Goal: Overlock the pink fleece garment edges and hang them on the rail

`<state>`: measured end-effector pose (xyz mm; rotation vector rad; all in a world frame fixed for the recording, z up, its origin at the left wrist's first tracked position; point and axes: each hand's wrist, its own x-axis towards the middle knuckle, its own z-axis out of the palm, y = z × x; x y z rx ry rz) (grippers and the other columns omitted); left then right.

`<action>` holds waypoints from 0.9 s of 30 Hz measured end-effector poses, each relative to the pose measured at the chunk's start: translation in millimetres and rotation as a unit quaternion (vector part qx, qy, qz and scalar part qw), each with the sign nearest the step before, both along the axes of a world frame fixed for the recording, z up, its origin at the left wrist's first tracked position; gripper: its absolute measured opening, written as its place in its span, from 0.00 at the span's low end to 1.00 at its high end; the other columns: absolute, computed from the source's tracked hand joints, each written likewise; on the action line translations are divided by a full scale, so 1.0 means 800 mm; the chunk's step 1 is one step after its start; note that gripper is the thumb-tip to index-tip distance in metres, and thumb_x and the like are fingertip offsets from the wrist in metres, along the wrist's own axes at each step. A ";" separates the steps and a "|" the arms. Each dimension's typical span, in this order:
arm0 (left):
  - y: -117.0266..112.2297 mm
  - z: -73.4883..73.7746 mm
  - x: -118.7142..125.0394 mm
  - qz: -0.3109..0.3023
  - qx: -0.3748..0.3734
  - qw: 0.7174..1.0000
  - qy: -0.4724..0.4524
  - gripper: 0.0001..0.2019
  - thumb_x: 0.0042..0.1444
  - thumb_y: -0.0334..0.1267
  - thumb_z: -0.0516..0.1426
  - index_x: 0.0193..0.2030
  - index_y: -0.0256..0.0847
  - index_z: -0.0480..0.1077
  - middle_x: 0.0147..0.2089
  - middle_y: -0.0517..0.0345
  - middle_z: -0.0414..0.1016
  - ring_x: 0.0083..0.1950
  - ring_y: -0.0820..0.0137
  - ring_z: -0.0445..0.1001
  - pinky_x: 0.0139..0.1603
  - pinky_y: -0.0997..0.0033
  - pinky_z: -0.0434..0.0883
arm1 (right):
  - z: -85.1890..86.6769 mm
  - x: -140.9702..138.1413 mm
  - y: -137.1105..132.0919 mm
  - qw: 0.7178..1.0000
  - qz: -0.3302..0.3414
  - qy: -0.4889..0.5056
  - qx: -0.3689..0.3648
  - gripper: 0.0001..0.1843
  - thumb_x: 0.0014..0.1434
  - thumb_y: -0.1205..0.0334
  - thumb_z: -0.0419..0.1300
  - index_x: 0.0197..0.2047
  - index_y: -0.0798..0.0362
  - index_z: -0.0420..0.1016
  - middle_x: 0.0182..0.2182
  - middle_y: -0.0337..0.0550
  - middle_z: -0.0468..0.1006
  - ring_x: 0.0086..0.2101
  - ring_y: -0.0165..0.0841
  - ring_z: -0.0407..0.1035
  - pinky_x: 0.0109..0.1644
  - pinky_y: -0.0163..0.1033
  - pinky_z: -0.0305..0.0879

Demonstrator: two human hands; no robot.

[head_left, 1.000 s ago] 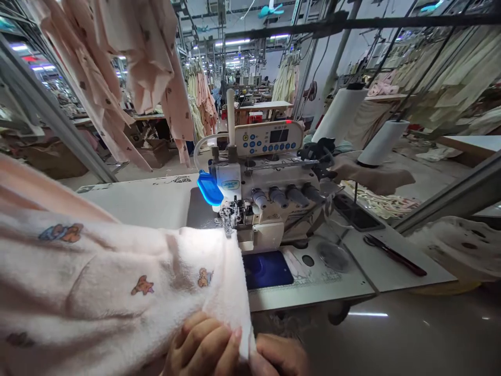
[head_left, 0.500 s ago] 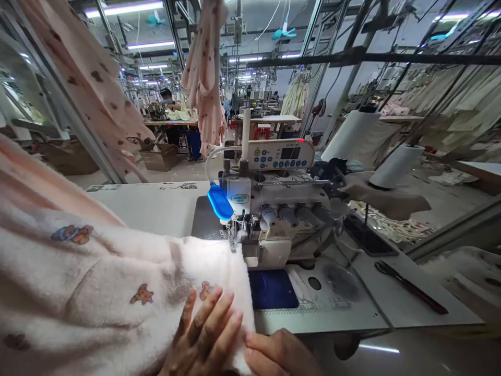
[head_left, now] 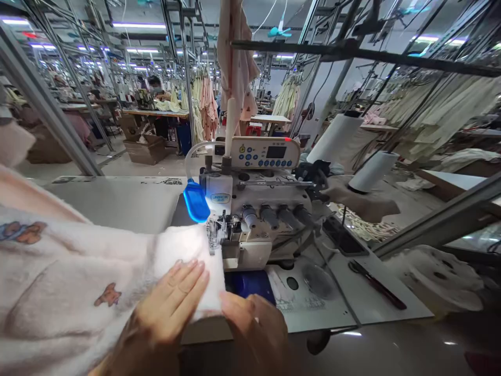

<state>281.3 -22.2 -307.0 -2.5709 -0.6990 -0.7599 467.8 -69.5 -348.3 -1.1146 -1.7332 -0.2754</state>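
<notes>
A pale pink plush fabric piece [head_left: 78,271] printed with bears spreads over the left and middle of the table. Its right edge lies under the presser foot of an overlock sewing machine [head_left: 254,209]. My left hand [head_left: 172,297] rests flat on the fabric just in front of the foot, fingers stretched out side by side. At the near right corner, my right hand [head_left: 254,318] pinches the fabric's edge between thumb and fingers. A blue plastic guard [head_left: 196,201] hangs beside the needle area.
White thread cones [head_left: 373,171] stand behind the machine on the right. Dark-handled scissors or snips [head_left: 378,284] and a phone-like black slab [head_left: 344,237] lie on the right of the table [head_left: 117,201]. A metal post [head_left: 47,99] rises at left. A person sits far back.
The fabric and both hands have moved farther up toward the presser foot. My view has shifted, so the machine appears more to the left. The hanging pink garment has swung within the view.
</notes>
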 end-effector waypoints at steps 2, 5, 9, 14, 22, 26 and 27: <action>0.006 0.006 -0.002 0.020 -0.011 1.000 0.017 0.29 0.54 0.24 0.45 0.64 0.33 0.51 0.62 0.47 0.61 0.64 0.61 0.59 0.62 0.59 0.63 | 0.011 0.002 0.011 0.999 0.027 0.019 -0.005 0.11 0.62 0.72 0.51 0.45 0.50 0.68 0.37 0.38 0.78 0.28 0.29 0.70 0.31 0.36 0.65; 0.017 0.011 -0.007 0.052 -0.035 0.997 0.050 0.30 0.55 0.27 0.44 0.66 0.38 0.48 0.65 0.50 0.57 0.62 0.63 0.62 0.59 0.62 0.66 | 0.016 0.004 0.031 0.996 0.067 0.050 0.026 0.08 0.64 0.71 0.51 0.43 0.52 0.68 0.38 0.41 0.78 0.30 0.29 0.70 0.33 0.35 0.63; 0.040 0.015 -0.009 0.066 -0.050 0.994 0.069 0.32 0.56 0.27 0.44 0.68 0.43 0.39 0.64 0.55 0.58 0.61 0.66 0.63 0.57 0.65 0.67 | 0.011 0.008 0.055 0.994 0.095 0.054 0.029 0.08 0.65 0.70 0.49 0.45 0.54 0.67 0.40 0.44 0.77 0.35 0.30 0.71 0.37 0.36 0.64; 0.071 0.029 0.000 0.056 -0.068 0.993 0.080 0.25 0.57 0.27 0.42 0.62 0.37 0.57 0.62 0.53 0.61 0.61 0.68 0.64 0.59 0.67 0.65 | 0.014 0.007 0.076 0.998 0.032 0.034 0.029 0.07 0.63 0.71 0.53 0.42 0.55 0.70 0.36 0.45 0.75 0.35 0.30 0.70 0.39 0.33 0.66; 0.115 0.064 0.028 0.049 -0.200 0.974 0.091 0.16 0.56 0.29 0.44 0.42 0.39 0.70 0.46 0.49 0.73 0.46 0.61 0.72 0.45 0.61 0.71 | 0.002 -0.002 0.060 0.994 -0.078 0.074 0.015 0.08 0.65 0.67 0.50 0.42 0.56 0.70 0.40 0.48 0.72 0.40 0.31 0.69 0.42 0.31 0.67; 0.139 0.069 0.038 0.048 -0.249 0.966 0.047 0.17 0.57 0.29 0.43 0.46 0.41 0.69 0.48 0.53 0.73 0.45 0.67 0.71 0.48 0.66 0.69 | -0.040 0.004 0.033 0.995 -0.076 0.051 -0.036 0.11 0.66 0.61 0.49 0.46 0.56 0.69 0.40 0.49 0.73 0.39 0.32 0.71 0.37 0.31 0.72; 0.144 0.069 0.041 0.059 -0.263 0.963 0.013 0.16 0.56 0.29 0.44 0.43 0.41 0.70 0.46 0.54 0.74 0.42 0.68 0.72 0.47 0.68 0.69 | -0.050 0.006 0.029 0.994 -0.085 0.042 -0.046 0.12 0.66 0.60 0.49 0.46 0.56 0.69 0.40 0.49 0.74 0.38 0.33 0.72 0.35 0.31 0.72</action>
